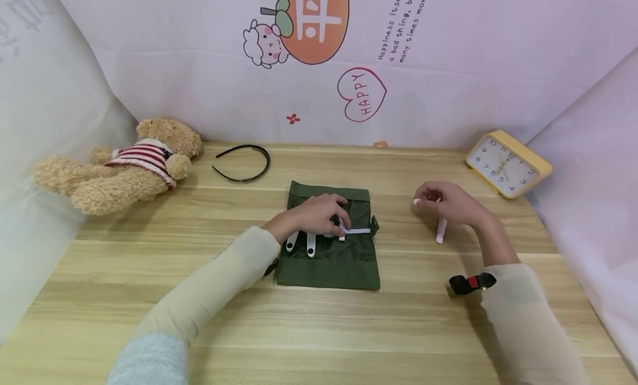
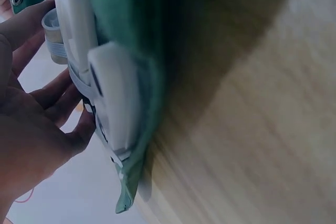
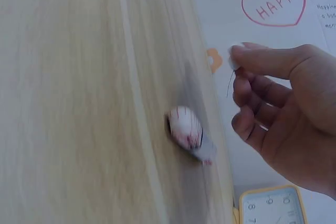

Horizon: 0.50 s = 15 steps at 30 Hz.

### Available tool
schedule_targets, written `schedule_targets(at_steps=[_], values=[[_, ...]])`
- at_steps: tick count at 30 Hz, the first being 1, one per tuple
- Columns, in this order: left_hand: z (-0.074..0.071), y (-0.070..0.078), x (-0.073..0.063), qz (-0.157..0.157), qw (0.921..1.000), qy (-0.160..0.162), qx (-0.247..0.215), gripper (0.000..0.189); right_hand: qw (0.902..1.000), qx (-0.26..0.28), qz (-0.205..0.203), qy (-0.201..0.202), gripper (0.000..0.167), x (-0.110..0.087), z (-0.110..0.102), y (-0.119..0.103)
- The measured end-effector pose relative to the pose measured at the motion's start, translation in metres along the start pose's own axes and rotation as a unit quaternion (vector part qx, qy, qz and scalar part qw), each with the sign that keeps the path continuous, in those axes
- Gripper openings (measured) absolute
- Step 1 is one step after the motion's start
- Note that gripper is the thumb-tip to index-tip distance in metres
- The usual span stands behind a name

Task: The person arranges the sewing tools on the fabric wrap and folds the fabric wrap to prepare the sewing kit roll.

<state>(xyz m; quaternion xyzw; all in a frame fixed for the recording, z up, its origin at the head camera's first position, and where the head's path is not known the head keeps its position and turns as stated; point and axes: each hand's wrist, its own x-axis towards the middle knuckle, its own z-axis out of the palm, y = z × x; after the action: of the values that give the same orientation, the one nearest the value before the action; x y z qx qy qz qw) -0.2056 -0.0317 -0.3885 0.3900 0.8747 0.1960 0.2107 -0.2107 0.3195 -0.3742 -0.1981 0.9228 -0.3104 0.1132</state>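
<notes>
A dark green fabric tool pouch (image 1: 326, 273) lies unfolded on the table, with white-handled tools (image 1: 311, 244) tucked under its pale elastic band (image 1: 358, 230). Over the pouch, my left hand (image 1: 319, 213) pinches a small white cylinder (image 2: 55, 38) at that band; the fingers partly cover it. My right hand (image 1: 453, 202) is raised to the right of the pouch. Its thumb and forefinger pinch a small white piece (image 3: 234, 59), from which a thin dark line hangs. Below that hand lies a slim whitish object with reddish marks (image 1: 441, 230), blurred in the right wrist view.
A teddy bear (image 1: 134, 163) in a striped shirt lies at the back left, beside a black headband (image 1: 266, 163). At the back right stands a yellow alarm clock (image 1: 508, 163). Printed white sheeting (image 1: 199, 97) encloses the wooden table (image 1: 239, 329) at the back and sides.
</notes>
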Motion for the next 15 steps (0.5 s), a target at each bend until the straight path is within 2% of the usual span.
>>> schedule_targets(at_steps=[4, 8, 15], values=[[0.0, 0.003, 0.001, -0.006, 0.9999, -0.001, 0.009, 0.019, 0.9991, 0.019, -0.023, 0.029, 0.013, 0.006, 0.004, -0.009], [0.001, 0.004, 0.003, -0.014, 0.9999, -0.004, -0.001, 0.02, 0.9971, 0.05, -0.04, 0.041, 0.011, 0.013, 0.009, -0.018], [0.001, 0.004, 0.004, -0.013, 0.9993, -0.012, -0.033, 0.019, 0.9911, 0.101, -0.082, 0.03, 0.013, 0.03, 0.023, -0.035]])
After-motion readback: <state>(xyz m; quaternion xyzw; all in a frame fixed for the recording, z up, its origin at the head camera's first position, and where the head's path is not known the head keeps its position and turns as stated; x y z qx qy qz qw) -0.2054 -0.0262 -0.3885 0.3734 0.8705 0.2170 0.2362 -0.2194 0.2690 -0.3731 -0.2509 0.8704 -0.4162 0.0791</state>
